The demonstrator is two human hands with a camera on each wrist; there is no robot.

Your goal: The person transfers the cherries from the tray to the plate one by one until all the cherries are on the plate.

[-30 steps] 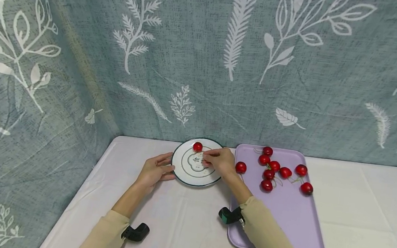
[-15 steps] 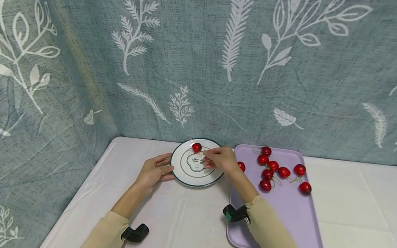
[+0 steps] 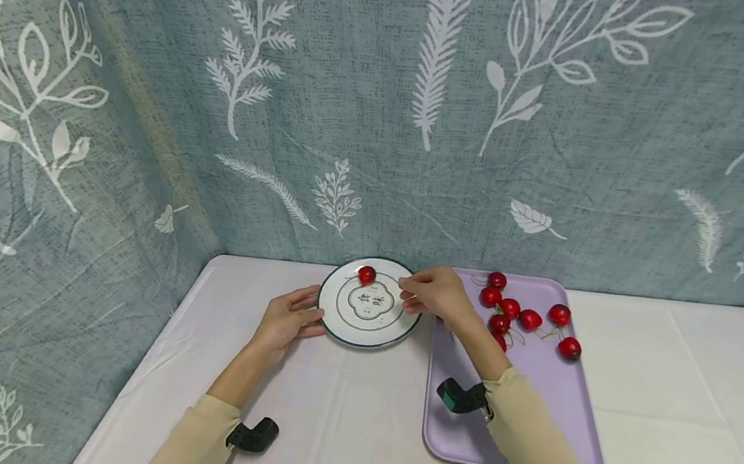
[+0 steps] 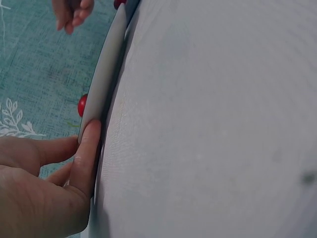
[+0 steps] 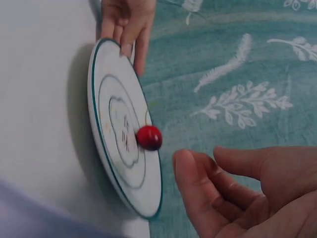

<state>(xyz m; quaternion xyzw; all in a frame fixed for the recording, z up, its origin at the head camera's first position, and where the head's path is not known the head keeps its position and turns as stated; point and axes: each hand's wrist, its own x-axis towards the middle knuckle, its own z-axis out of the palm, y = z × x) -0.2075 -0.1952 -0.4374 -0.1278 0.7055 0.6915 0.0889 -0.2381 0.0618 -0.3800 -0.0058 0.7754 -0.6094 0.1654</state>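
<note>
A white plate [image 3: 341,313] [image 5: 114,148] [image 4: 106,69] with a dark green rim lies on the white table. One red cherry [image 3: 367,275] [image 5: 149,137] [image 4: 82,105] sits near its far edge. My left hand [image 3: 288,318] [image 4: 44,183] rests on the table, straight fingers touching the plate's left rim. Over the plate's right rim my right hand [image 3: 430,292] [image 5: 237,193] hovers with loosely curled fingers; the right wrist view shows nothing in it. Several more cherries [image 3: 510,308] lie on the lilac tray [image 3: 532,406] just right of the plate.
A grey-green curtain [image 3: 387,110] with a white leaf print hangs right behind the table. The tray's near half is bare. White tablecloth [image 3: 686,394] stretches to the right of the tray and in front of the plate.
My right hand has moved right, from over the plate's middle to its right rim by the tray. The left hand and the plate have stayed put.
</note>
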